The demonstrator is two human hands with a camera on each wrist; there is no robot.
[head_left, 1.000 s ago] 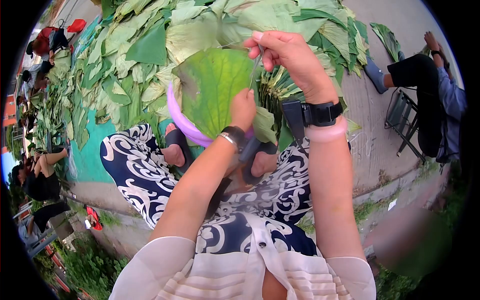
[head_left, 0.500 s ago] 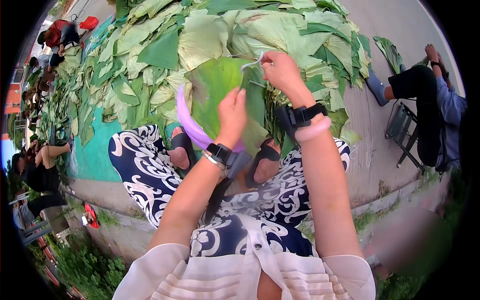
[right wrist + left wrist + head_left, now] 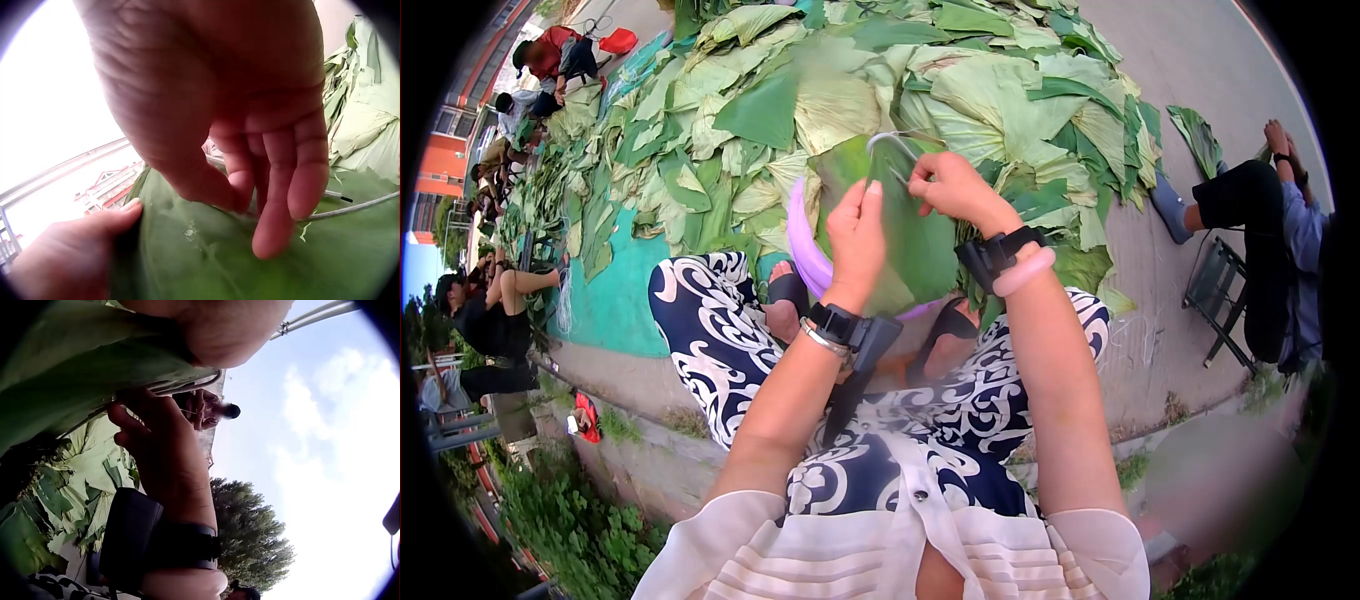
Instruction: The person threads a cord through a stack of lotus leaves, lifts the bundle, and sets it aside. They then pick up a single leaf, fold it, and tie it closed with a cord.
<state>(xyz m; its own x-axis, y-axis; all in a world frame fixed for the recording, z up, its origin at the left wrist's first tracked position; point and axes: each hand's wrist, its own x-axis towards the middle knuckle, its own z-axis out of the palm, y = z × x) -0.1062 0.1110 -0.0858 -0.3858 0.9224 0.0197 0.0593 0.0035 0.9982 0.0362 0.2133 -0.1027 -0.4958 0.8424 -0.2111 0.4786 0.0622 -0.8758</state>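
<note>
A big green lotus leaf (image 3: 915, 250), folded over, is held up over my lap. My left hand (image 3: 858, 228) grips its left edge, thumb on the near face. My right hand (image 3: 940, 185) is at the leaf's top edge and pinches a thin metal wire (image 3: 890, 140) that loops above the leaf. In the right wrist view the right fingers (image 3: 275, 206) curl onto the leaf (image 3: 250, 269) with the wire (image 3: 359, 207) running under them, and the left hand (image 3: 62, 256) holds the leaf's side. The left wrist view shows the leaf (image 3: 75, 369) and the right hand (image 3: 162, 450).
A purple curved rim (image 3: 800, 245) sticks out behind the leaf. A wide pile of lotus leaves (image 3: 850, 80) covers a teal mat (image 3: 610, 300) ahead. People sit at the left (image 3: 490, 320); another sits on a folding stool (image 3: 1225, 290) at the right.
Both hands have come lower and closer together. The leaf, spread flat a second ago, is now folded, and the right hand has brought the wire down to its top edge.
</note>
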